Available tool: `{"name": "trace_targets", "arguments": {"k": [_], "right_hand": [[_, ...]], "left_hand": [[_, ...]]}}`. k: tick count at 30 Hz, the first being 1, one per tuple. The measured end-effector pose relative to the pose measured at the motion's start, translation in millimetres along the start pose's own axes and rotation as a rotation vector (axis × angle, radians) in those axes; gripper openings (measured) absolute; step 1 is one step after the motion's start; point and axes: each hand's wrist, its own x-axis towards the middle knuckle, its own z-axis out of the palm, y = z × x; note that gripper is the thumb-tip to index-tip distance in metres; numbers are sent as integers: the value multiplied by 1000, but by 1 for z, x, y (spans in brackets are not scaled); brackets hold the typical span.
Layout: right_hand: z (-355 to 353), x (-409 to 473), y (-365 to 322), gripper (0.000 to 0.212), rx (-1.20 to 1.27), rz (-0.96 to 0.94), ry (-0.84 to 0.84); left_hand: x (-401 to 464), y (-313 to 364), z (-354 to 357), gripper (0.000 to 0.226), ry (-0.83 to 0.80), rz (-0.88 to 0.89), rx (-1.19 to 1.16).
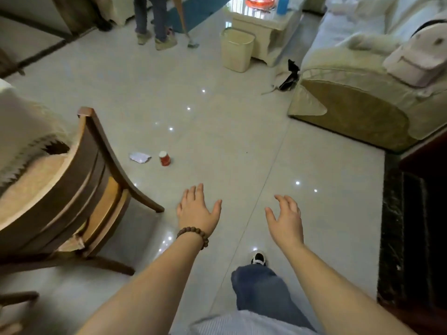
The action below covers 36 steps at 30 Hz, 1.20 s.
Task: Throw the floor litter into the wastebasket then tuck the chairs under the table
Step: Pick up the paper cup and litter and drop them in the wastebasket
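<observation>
A red paper cup [165,158] lies on its side on the pale tiled floor, and a crumpled white paper [139,157] lies just left of it. A cream wastebasket [236,50] stands further off, beside a low coffee table. A wooden chair [72,189] with a cushioned seat stands at the left, its back towards me. My left hand [198,211], with a bead bracelet on the wrist, is stretched out in front with fingers apart and empty, a short way short of the cup. My right hand [286,220] is also spread and empty.
A cream sofa [350,102] with a bag on it fills the right side. A dark cabinet edge [406,226] runs along the right. Another person's legs [154,22] stand at the far end. A black item [289,77] lies on the floor by the sofa.
</observation>
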Motion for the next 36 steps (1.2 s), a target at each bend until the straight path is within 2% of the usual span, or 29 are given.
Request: {"name": "trace_targets", "arguments": {"k": [6, 12, 19, 27, 36], "right_hand": [[-24, 162, -32, 43, -59, -110, -83], [7, 273, -84, 45, -84, -249, -241], [88, 412, -172, 44, -120, -398, -340], [182, 564, -342, 44, -241, -684, -538], [282, 629, -483, 45, -286, -906, -769]], "left_hand": [[107, 64, -8, 73, 79, -157, -34], [190, 65, -14, 73, 121, -378, -33], [328, 33, -19, 73, 188, -547, -103], [492, -30, -95, 69, 323, -759, -220], [568, -80, -149, 72, 412, -1025, -311]]}}
